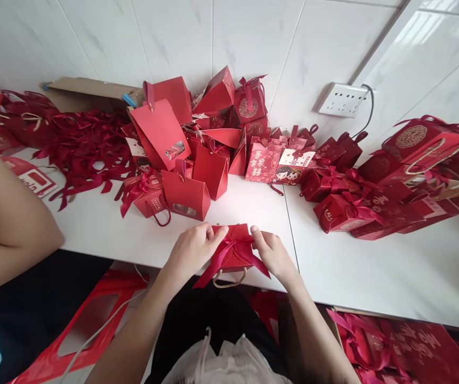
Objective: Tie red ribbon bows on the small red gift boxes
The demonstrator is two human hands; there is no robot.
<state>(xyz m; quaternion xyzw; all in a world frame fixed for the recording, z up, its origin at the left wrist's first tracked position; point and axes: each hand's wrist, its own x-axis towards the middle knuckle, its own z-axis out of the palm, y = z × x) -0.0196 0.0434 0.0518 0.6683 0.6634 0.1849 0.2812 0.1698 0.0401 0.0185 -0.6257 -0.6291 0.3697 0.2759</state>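
A small red gift box (pixel 242 261) is at the table's front edge, right in front of me. Across its top a dark pink ribbon (pixel 229 246) is tied in a bow, its two tails hanging toward me. One twisted rope handle (pixel 229 286) droops over the near side. My left hand (pixel 191 246) is closed on the box's left side, thumb on top near the bow. On the other side my right hand (pixel 272 252) grips the right edge, with its thumb raised beside the ribbon. The fingers under the box are hidden.
Beyond lies a heap of red gift boxes (pixel 185 194), with loose ribbons (pixel 89 146) and a cardboard box (pixel 93 93) to its left. More boxes (pixel 345 213) stand right. A co-worker's arm (pixel 13 213) reaches in at left. A power strip (pixel 343 100) hangs on the wall.
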